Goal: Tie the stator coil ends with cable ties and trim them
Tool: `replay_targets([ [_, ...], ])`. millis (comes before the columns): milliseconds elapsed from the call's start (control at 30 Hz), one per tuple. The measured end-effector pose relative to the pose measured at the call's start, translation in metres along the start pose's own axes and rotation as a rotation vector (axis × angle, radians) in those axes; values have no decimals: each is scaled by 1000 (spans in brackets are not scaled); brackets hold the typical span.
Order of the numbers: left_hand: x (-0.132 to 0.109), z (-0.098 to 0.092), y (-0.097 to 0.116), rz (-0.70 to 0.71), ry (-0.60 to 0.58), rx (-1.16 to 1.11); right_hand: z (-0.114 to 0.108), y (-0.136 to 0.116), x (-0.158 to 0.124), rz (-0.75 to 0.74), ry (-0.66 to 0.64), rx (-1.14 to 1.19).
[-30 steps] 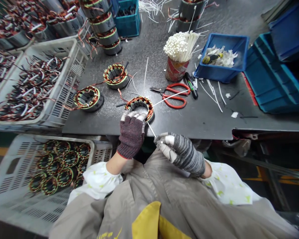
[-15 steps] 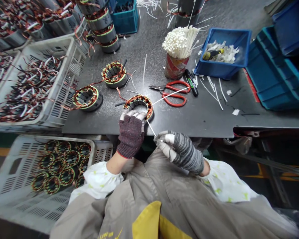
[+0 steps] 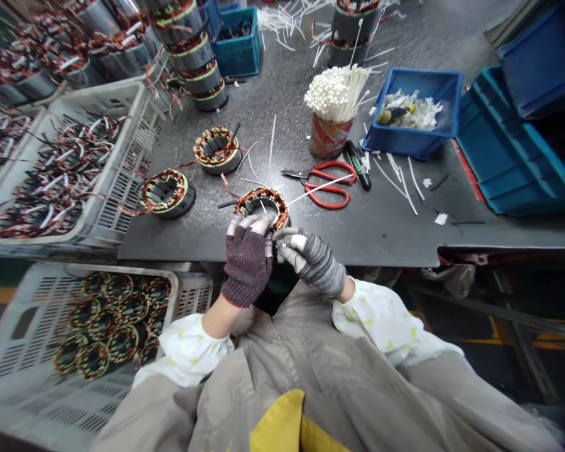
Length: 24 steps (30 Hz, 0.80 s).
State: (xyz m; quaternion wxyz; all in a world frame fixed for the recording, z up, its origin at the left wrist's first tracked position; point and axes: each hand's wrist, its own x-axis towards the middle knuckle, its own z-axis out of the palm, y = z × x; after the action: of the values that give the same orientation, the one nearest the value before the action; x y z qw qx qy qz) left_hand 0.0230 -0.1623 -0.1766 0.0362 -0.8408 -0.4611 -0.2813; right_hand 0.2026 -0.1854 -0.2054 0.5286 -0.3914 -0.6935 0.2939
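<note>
at the near side of the wound stator (image 3: 262, 204), left hand (image 3: 247, 263) clenched on its rim, right hand (image 3: 313, 262) pinched just beside it, hold unclear. two more stators (image 3: 216, 149) left of it, one red-handled scissors (image 3: 327, 185) right. a hard tug on the cable tie (image 3: 301, 198) could nick the copper windings (image 3: 275, 199).

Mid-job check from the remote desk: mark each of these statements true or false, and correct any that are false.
1. The left hand lies against the copper-wound stator. True.
2. The right hand holds the red-handled scissors. False: the scissors lie on the bench, and the right hand is beside the stator.
3. White cable ties stand bundled in a printed can. True.
4. The blue bin holds stators. False: it holds white scraps and a yellow-and-black tool.
</note>
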Motion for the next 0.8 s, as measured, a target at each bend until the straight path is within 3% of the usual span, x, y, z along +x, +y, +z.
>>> replay_targets([
  [67,0,1,3,-80,68,-74,2,2,2,85,18,114],
  [167,2,4,4,-190,147,-180,-1,-3,7,375,83,385],
  [267,4,8,2,-111,186,-178,-5,-10,19,667,130,544],
  [333,5,11,-1,-48,213,-146,-7,-13,26,716,122,538],
  [533,1,9,-2,-29,161,-80,-8,-9,29,613,37,328],
  [800,0,0,-6,99,125,-111,-14,8,26,286,-14,-6],
])
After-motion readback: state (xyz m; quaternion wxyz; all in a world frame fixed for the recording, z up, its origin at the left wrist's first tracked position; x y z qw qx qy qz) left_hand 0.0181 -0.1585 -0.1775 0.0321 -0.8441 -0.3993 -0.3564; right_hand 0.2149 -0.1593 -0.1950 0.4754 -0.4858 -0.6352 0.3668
